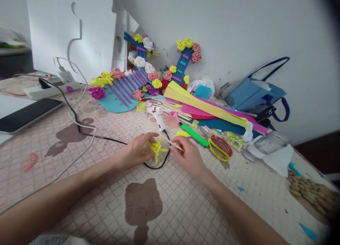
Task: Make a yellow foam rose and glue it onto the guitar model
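Note:
Pinched in the fingers of my left hand [136,151] is a yellow paper flower [157,150] with pointed petals spread outward. My right hand [190,156] grips a thin wooden stick [173,143], its tip pointing left towards the flower. Whether the stick touches a petal I cannot tell. Just beyond both hands a white glue gun [158,117] lies on the table, and its black cord [159,167] loops under and between my hands. A green-handled tool or marker [195,134] lies to the right of the gun.
Yellow-handled scissors [219,150] and a red-handled pair [222,143] lie right. Behind are crepe paper sheets [204,105], wooden sticks [172,108] and a blue guitar shape [117,101] with paper flowers. A tablet [29,114], power strip [50,89] and white cable [79,149] are left; peanuts [310,192] far right.

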Action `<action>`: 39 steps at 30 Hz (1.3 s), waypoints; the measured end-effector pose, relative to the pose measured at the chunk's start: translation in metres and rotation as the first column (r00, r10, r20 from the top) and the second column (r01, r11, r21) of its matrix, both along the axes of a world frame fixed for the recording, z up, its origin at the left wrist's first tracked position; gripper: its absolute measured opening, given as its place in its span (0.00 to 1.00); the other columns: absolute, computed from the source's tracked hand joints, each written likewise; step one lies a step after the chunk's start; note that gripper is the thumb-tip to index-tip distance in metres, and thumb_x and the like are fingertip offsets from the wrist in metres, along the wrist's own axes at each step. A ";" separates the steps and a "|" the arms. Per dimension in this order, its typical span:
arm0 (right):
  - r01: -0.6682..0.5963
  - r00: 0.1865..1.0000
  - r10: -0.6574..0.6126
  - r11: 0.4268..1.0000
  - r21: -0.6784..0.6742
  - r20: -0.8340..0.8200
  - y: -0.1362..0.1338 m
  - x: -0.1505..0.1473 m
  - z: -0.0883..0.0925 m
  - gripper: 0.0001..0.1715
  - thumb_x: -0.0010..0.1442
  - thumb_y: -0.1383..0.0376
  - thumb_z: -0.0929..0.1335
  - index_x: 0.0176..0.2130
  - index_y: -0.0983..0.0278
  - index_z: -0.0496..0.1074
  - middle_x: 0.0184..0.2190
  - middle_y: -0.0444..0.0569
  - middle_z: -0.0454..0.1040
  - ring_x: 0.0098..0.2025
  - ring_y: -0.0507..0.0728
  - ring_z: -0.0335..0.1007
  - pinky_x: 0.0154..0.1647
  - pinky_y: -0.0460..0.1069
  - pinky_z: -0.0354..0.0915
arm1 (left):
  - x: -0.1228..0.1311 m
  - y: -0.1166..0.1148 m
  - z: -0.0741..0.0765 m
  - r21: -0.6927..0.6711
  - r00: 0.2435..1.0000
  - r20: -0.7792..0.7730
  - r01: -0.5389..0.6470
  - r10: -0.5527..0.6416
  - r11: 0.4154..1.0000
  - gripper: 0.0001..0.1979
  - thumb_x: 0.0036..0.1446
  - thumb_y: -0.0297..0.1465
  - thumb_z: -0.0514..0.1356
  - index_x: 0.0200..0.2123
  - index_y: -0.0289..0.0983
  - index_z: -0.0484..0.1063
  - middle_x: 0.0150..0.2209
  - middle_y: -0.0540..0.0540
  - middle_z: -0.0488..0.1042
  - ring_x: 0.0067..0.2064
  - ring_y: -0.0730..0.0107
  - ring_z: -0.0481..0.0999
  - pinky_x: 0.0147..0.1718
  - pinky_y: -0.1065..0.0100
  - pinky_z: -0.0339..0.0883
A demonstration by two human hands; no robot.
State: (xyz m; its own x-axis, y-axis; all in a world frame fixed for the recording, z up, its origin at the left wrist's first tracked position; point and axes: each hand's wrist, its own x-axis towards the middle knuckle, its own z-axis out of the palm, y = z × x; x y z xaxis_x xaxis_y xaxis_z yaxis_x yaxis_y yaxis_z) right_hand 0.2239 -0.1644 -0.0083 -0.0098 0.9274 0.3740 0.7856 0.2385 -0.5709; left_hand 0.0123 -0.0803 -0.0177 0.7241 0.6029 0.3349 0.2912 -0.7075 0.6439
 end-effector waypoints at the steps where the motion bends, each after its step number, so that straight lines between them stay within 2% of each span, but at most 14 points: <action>1: -0.018 1.000 0.018 1.000 -0.014 0.003 0.004 -0.004 0.002 0.09 0.59 0.64 0.64 0.42 0.61 0.67 0.28 0.44 0.68 0.29 0.52 0.64 0.30 0.47 0.60 | 0.000 -0.001 0.001 -0.011 1.000 0.001 0.019 -0.019 1.000 0.25 0.52 0.28 0.58 0.54 0.39 0.59 0.43 0.46 0.72 0.45 0.65 0.74 0.45 0.63 0.68; 3: -0.053 0.999 0.052 0.998 -0.034 -0.013 0.011 -0.010 0.006 0.13 0.58 0.66 0.65 0.45 0.61 0.67 0.28 0.43 0.67 0.30 0.53 0.64 0.31 0.46 0.60 | -0.001 -0.003 0.005 -0.023 0.998 0.004 0.059 -0.059 0.998 0.23 0.52 0.28 0.58 0.52 0.39 0.60 0.43 0.46 0.72 0.46 0.66 0.73 0.46 0.63 0.68; 6: -0.109 0.994 0.107 0.993 -0.043 -0.034 0.019 -0.015 0.007 0.17 0.57 0.70 0.64 0.47 0.61 0.67 0.34 0.45 0.70 0.34 0.53 0.65 0.35 0.47 0.61 | 0.000 -0.006 0.010 -0.029 0.994 0.012 0.108 -0.108 0.994 0.19 0.52 0.26 0.59 0.48 0.39 0.62 0.43 0.46 0.72 0.46 0.67 0.73 0.46 0.63 0.68; 9: -0.137 0.990 0.136 0.990 -0.034 -0.034 0.021 -0.015 0.004 0.09 0.56 0.71 0.64 0.39 0.62 0.69 0.34 0.46 0.70 0.35 0.53 0.65 0.36 0.48 0.61 | 0.000 -0.007 0.010 -0.033 0.991 0.024 0.135 -0.134 0.990 0.20 0.51 0.25 0.59 0.48 0.39 0.61 0.43 0.46 0.72 0.45 0.67 0.73 0.45 0.64 0.68; 11: -0.122 0.991 0.120 0.992 -0.027 -0.056 0.020 -0.014 0.002 0.06 0.57 0.70 0.64 0.36 0.62 0.69 0.34 0.46 0.70 0.35 0.54 0.66 0.36 0.48 0.61 | 0.000 -0.006 0.008 -0.027 0.991 0.032 0.134 -0.133 0.991 0.24 0.51 0.25 0.60 0.52 0.40 0.59 0.43 0.46 0.72 0.46 0.66 0.73 0.47 0.63 0.67; 15: -0.070 0.989 0.069 0.998 -0.002 -0.129 0.016 -0.013 0.000 0.06 0.58 0.69 0.64 0.38 0.62 0.68 0.35 0.47 0.71 0.36 0.54 0.67 0.36 0.48 0.62 | 0.000 -0.003 0.002 0.002 0.994 0.046 0.103 -0.103 0.995 0.30 0.52 0.26 0.59 0.58 0.40 0.52 0.43 0.45 0.72 0.47 0.65 0.72 0.49 0.60 0.65; 21: -0.039 0.992 0.047 0.996 0.077 -0.113 0.010 -0.014 0.005 0.06 0.60 0.68 0.63 0.32 0.62 0.69 0.28 0.45 0.68 0.32 0.54 0.65 0.33 0.48 0.61 | 0.000 -0.005 0.004 0.003 0.996 0.023 0.083 -0.083 0.997 0.31 0.53 0.26 0.59 0.59 0.40 0.51 0.44 0.45 0.72 0.47 0.65 0.73 0.49 0.60 0.66; 24: -0.040 0.991 0.051 0.995 0.090 -0.126 0.007 -0.017 0.008 0.05 0.59 0.68 0.64 0.33 0.62 0.69 0.29 0.45 0.68 0.33 0.54 0.65 0.34 0.48 0.61 | 0.000 -0.007 0.005 0.019 0.996 0.038 0.077 -0.077 0.997 0.30 0.53 0.26 0.58 0.58 0.40 0.51 0.43 0.46 0.72 0.46 0.66 0.73 0.48 0.60 0.66; 29: 0.039 0.982 -0.014 0.991 0.128 -0.188 0.003 -0.022 0.010 0.04 0.59 0.66 0.64 0.36 0.61 0.69 0.31 0.46 0.68 0.35 0.54 0.66 0.31 0.47 0.62 | 0.001 -0.008 0.005 0.039 0.995 0.064 0.078 -0.081 0.996 0.29 0.55 0.28 0.57 0.58 0.40 0.51 0.42 0.45 0.72 0.46 0.65 0.73 0.47 0.60 0.67; 33: -0.046 0.990 0.054 0.997 0.066 -0.126 0.003 -0.028 0.009 0.03 0.58 0.68 0.65 0.33 0.61 0.69 0.31 0.46 0.67 0.35 0.54 0.65 0.33 0.48 0.62 | 0.002 -0.010 0.009 0.039 0.998 0.013 0.066 -0.066 0.997 0.23 0.53 0.25 0.57 0.53 0.39 0.57 0.44 0.44 0.70 0.49 0.62 0.71 0.48 0.58 0.66; 36: -0.043 0.997 0.045 0.999 0.025 -0.069 0.005 -0.031 0.007 0.02 0.56 0.69 0.66 0.31 0.62 0.68 0.30 0.45 0.66 0.34 0.54 0.64 0.33 0.48 0.60 | 0.002 -0.012 0.013 0.070 0.997 -0.024 0.070 -0.069 0.995 0.16 0.52 0.23 0.57 0.45 0.37 0.61 0.45 0.42 0.69 0.52 0.59 0.69 0.49 0.56 0.65; 39: -0.035 0.998 0.035 0.999 0.003 -0.057 0.007 -0.033 0.005 0.04 0.56 0.70 0.65 0.30 0.62 0.67 0.30 0.45 0.66 0.34 0.54 0.64 0.33 0.48 0.60 | 0.002 -0.014 0.014 0.118 0.996 -0.056 0.069 -0.062 0.991 0.16 0.50 0.22 0.57 0.44 0.37 0.61 0.46 0.41 0.69 0.53 0.57 0.67 0.50 0.55 0.64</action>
State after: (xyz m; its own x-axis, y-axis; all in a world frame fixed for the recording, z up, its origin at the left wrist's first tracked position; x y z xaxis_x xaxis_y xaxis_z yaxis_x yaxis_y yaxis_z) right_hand 0.1906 -0.1574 -0.0031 -0.0206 0.9259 0.3771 0.7432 0.2665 -0.6137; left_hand 0.0148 -0.0939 -0.0036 0.7790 0.5116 0.3626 0.2725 -0.7970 0.5391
